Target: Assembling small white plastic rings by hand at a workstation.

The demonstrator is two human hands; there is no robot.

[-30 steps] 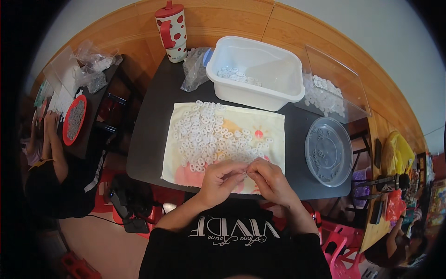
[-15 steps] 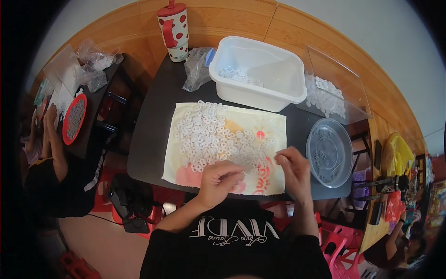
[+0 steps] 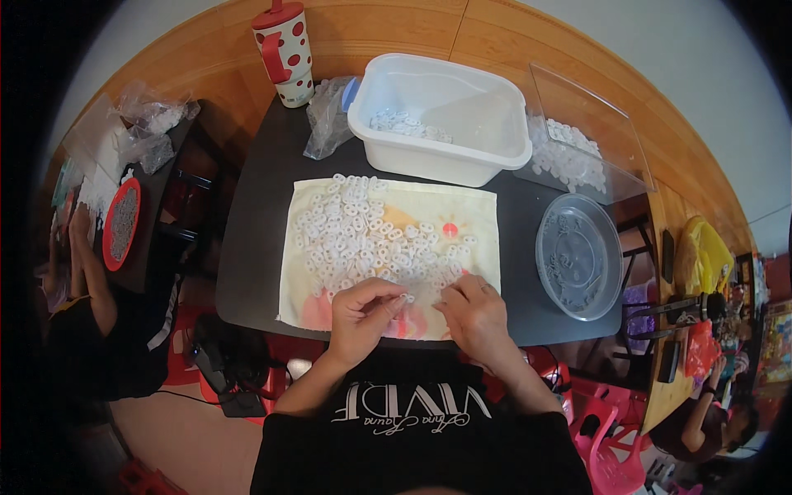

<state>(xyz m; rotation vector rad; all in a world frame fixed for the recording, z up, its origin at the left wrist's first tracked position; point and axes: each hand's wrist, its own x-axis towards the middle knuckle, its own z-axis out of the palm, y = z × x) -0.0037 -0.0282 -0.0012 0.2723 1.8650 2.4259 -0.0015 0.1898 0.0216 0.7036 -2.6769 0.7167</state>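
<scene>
My left hand point(image 3: 360, 320) is closed in a pinch over the front of a cream cloth point(image 3: 487, 247). Between its thumb and forefinger sits a small white two-holed plastic piece point(image 3: 409, 299). To its right, my right hand point(image 3: 476, 315) has its fingertips drawn together, low over the cloth; what they hold, if anything, is too small to make out. Beyond both hands spreads a heap of similar white pieces point(image 3: 342, 227), thickest on the cloth's left side. A round clear plastic tray point(image 3: 612, 289) with small dull bits in it lies to the right.
At the back stands a white basin point(image 3: 445, 161) with more white pieces inside. A clear box point(image 3: 590, 124) with white round parts is beside it. A spotted tumbler point(image 3: 289, 62) and a plastic bag point(image 3: 330, 124) stand back left. Another person's arm point(image 3: 95, 276) reaches over a neighbouring table.
My right hand has moved left and forward from the cloth's right edge, closer to my left hand. The whole view has shifted slightly.
</scene>
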